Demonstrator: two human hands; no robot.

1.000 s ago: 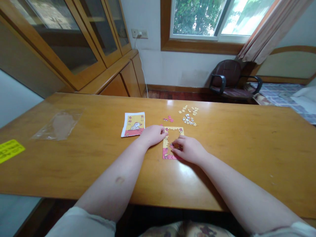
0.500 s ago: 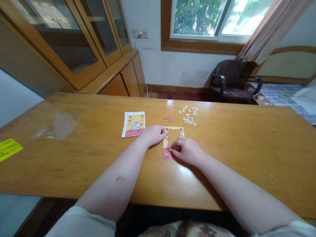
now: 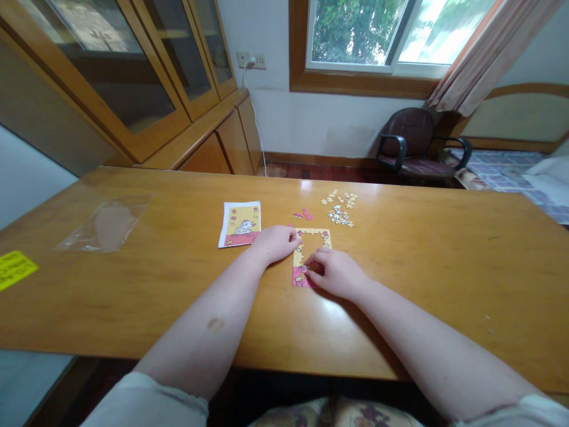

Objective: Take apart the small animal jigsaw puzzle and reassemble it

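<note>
A partly assembled jigsaw puzzle (image 3: 299, 279) lies on the table, a yellow border with pink at its lower end and a gap in the middle. My right hand (image 3: 338, 271) is over its lower right part, thumb and forefinger pinched on a small puzzle piece (image 3: 306, 270) at the pink inner edge. The fingers hide most of that piece. At the puzzle's upper left edge rests my left hand (image 3: 276, 242), its fingers curled together; whether they hold anything is hidden. Just beyond it are loose pink pieces (image 3: 306, 214).
A picture card (image 3: 242, 222) with a white cat lies left of the puzzle. Farther back are yellow pieces (image 3: 351, 198) and white-blue pieces (image 3: 340, 216). A clear plastic bag (image 3: 111, 225) and a yellow label (image 3: 16, 270) are at the left. Beyond the table stands a chair (image 3: 409, 142).
My right fingers have shifted very slightly left at the pink inner edge, still pinching the puzzle piece. My left hand has stayed where it was.
</note>
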